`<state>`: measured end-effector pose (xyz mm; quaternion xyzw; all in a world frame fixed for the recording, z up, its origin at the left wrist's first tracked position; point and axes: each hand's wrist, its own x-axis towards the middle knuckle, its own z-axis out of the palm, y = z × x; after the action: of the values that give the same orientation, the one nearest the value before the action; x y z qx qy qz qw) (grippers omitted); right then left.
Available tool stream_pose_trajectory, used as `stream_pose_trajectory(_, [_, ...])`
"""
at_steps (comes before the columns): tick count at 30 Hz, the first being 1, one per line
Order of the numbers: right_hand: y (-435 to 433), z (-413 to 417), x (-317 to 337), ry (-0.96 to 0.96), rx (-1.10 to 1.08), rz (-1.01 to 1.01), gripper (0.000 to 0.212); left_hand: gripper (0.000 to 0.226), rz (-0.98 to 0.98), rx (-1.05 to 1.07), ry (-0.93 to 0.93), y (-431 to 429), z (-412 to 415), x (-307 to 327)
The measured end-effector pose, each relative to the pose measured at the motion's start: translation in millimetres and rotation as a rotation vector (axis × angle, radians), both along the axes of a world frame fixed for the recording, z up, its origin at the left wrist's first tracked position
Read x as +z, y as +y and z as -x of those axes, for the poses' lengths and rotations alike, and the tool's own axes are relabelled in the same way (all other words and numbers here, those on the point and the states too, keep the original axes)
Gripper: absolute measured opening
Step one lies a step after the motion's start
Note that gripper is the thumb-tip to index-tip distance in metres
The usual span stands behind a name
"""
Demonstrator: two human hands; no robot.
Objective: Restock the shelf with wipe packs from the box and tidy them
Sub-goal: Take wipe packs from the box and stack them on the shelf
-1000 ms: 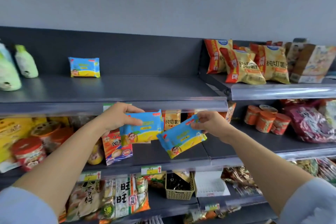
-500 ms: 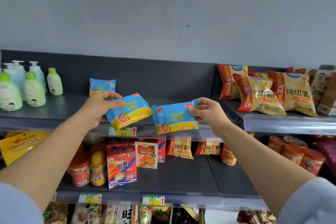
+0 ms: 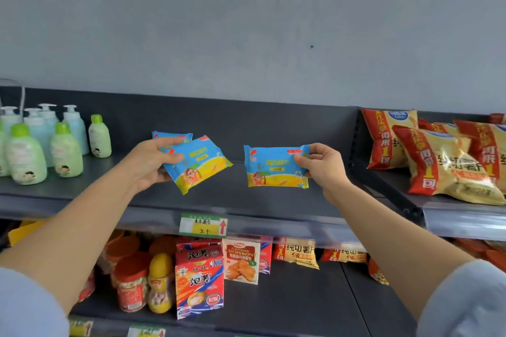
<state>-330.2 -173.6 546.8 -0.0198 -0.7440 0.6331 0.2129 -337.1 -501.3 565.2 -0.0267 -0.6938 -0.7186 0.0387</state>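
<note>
Wipe packs, blue and yellow, sit one in each grip above the top shelf (image 3: pixel 246 201). We see the left grip (image 3: pixel 152 165) holding the left wipe pack (image 3: pixel 201 164) by its left end, thumb across the front and fingers curled behind, so the pack sticks out to the right of the hand and tilts, its right end higher. Our right grip (image 3: pixel 321 169) pinches the right wipe pack (image 3: pixel 271 169) at its right end, thumb on the front; this pack faces us, level and upright, reaching left from the hand. The two packs are apart, with bare shelf showing between them. We cannot tell whether the right pack's lower edge touches the shelf. A third wipe pack (image 3: pixel 172 135) stands at the back of the shelf, partly hidden behind the left fingers. On the same shelf, well to the left, stand green and blue lotion bottles (image 3: pixel 65 150); on the neighbouring shelf section to the right lie red and yellow chip bags (image 3: pixel 443 164). A green price tag (image 3: pixel 204 224) is on the shelf edge below the packs. The lower shelf (image 3: pixel 295 298) carries a red snack box (image 3: pixel 200 279), a croissant box (image 3: pixel 241 261) and a red-lidded jar (image 3: pixel 131 286) filled with pale snacks.
</note>
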Motion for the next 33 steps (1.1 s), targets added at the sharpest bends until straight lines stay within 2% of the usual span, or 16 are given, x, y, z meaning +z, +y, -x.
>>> stream_pose_trajectory(7, [-28,73,2,-0.027,-0.033,0.005,0.026,0.028,0.117,-0.003,0.017,-23,64,9])
stream_pose_trajectory(15, [-65,147,-5,-0.087,-0.069,-0.035,0.030,0.026,0.232,-0.103,0.042,-31,118,11])
stream_pose_trajectory(21, [-77,188,-14,-0.148,-0.044,-0.081,0.030,0.022,0.263,-0.090,0.017,-24,149,4])
stream_pose_trajectory(26, [-77,218,-20,-0.193,-0.022,-0.093,0.024,0.020,0.239,-0.094,-0.027,-16,171,-2])
stream_pose_trajectory(30, [-77,241,-24,-0.208,0.006,-0.110,0.025,0.020,0.288,-0.093,-0.045,-11,188,-7])
stream_pose_trajectory(33, [-77,254,-25,-0.205,0.015,-0.137,0.017,0.019,0.306,-0.092,-0.051,-9,198,-9])
